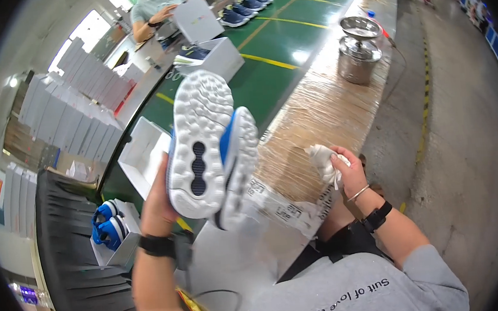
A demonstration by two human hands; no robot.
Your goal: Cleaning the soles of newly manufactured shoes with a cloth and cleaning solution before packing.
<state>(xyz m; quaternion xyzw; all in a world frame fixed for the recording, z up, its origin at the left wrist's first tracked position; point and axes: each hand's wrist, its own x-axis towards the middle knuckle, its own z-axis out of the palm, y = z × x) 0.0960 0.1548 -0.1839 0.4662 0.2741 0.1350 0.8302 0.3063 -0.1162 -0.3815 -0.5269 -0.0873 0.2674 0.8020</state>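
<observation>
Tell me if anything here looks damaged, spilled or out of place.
Nothing stands out. The left hand holds a pair of sneakers soles-up; the right hand grips a white cloth on the plastic-wrapped bench edge. No spill or damage shows.

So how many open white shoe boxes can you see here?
3: one open box on the green belt beside the left hand, one holding blue shoes lower left, one before the far worker. Others may be hidden.

Pair of blue sneakers (210, 153) upright, white soles showing; crumpled white cloth (322, 160).

Steel pot (359, 57), open white boxes (142, 156), stacked cartons (62, 118)
</observation>
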